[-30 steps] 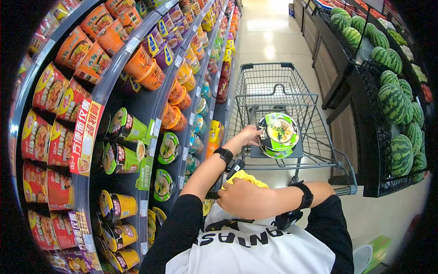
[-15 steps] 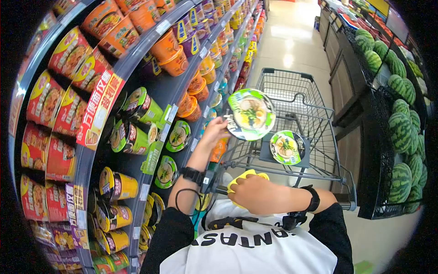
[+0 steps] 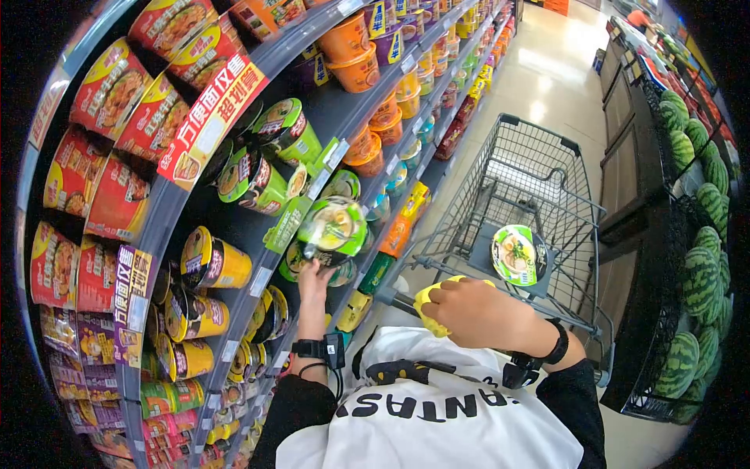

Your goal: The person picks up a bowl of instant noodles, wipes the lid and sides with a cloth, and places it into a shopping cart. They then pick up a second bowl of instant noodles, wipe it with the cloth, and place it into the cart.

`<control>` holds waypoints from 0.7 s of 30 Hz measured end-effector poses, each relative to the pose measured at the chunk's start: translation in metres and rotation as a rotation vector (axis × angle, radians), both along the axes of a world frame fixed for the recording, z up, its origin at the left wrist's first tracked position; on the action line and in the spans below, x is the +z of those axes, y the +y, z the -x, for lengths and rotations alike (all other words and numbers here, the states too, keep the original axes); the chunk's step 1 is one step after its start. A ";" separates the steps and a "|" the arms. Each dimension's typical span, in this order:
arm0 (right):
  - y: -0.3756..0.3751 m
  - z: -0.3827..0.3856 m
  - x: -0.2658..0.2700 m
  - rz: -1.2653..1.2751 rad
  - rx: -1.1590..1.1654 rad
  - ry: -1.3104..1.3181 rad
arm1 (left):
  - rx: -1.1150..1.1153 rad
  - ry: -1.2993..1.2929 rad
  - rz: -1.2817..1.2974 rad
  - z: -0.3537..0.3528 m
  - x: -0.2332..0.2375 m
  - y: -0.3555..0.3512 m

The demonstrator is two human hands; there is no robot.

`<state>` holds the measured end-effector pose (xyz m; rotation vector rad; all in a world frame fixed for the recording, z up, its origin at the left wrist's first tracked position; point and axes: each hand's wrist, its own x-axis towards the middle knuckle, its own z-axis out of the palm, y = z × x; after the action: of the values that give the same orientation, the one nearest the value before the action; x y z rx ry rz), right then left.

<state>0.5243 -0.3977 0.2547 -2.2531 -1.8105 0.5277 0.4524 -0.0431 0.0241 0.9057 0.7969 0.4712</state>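
Observation:
My left hand [image 3: 312,283] grips the lower edge of a green instant noodle bowl [image 3: 336,228], its lid facing me, close against the shelf. Other green bowls are partly hidden behind it. In front of my chest, my right hand [image 3: 475,311] is closed on a crumpled yellow cloth [image 3: 428,306] beside the cart's handle end. A second green noodle bowl [image 3: 514,256] rests on the dark panel in the near part of the shopping cart [image 3: 500,168].
Noodle shelving [image 3: 176,234] runs along my left, stocked with red, yellow, orange and purple tubs. A black produce stand with watermelons [image 3: 707,270] lines the right. The tiled aisle floor [image 3: 547,66] stretches ahead past the cart.
My left hand has carried its noodle bowl from beside the cart leftward to the shelf. The view has turned left. The right hand keeps the yellow cloth.

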 end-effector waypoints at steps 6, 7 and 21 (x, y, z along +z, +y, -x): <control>0.001 0.000 -0.009 -0.009 0.010 -0.025 | 0.371 -0.175 0.153 0.042 -0.047 0.045; 0.001 0.000 -0.007 -0.004 0.007 -0.019 | 0.399 -0.187 0.175 0.044 -0.053 0.050; 0.001 0.002 -0.008 -0.023 0.002 -0.027 | 0.722 -0.085 0.283 -0.001 -0.061 0.061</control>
<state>0.5224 -0.3969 0.2467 -2.2551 -1.8219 0.4767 0.4532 0.0183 -0.0374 0.3087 1.0749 0.9894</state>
